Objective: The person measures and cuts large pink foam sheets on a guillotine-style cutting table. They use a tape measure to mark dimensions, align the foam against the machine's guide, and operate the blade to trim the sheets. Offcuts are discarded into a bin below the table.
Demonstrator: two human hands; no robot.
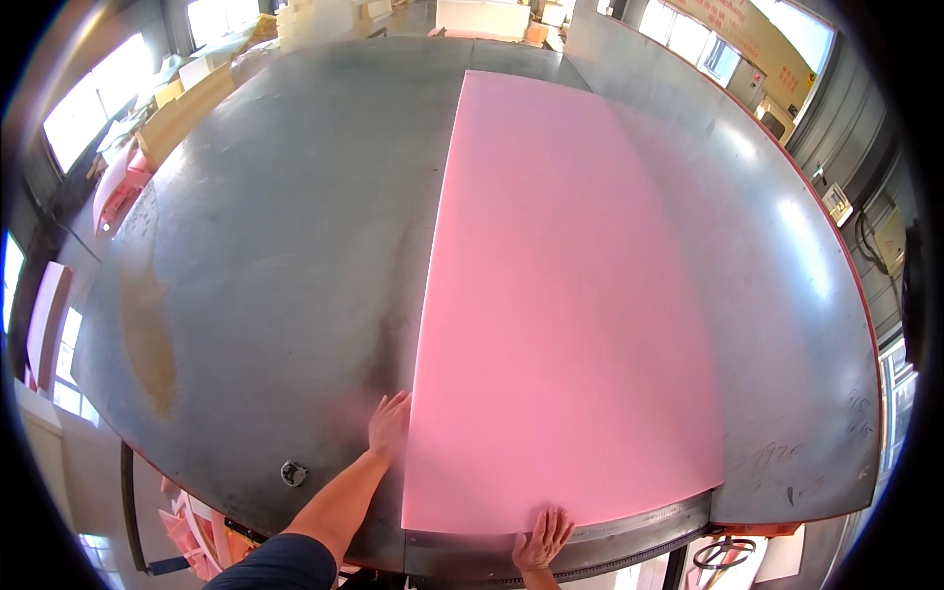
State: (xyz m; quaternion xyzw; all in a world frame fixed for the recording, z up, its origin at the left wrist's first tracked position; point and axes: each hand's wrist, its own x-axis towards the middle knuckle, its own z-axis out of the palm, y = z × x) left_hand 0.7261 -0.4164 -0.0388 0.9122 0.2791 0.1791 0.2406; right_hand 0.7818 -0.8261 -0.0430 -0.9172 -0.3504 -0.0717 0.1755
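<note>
A long pink foam sheet (560, 295) lies flat on a large grey metal table (265, 226), stretching away from me. My left hand (390, 425) rests at the sheet's left edge near its close corner, fingers extended and the palm by the tabletop. At the near edge, my right hand (544, 541) lies with its fingers spread over the sheet's border. Neither hand grips anything. Along that same edge runs a metal strip with ruler marks (639, 531), partly covered by my right hand.
A small round silver and dark object (294, 473), perhaps a tape measure, sits left of my left forearm. An upright metal fence (757, 246) or raised panel borders the right side. Below the near right edge is a black handwheel (725, 554). Pink foam offcuts (192, 536) lie below left.
</note>
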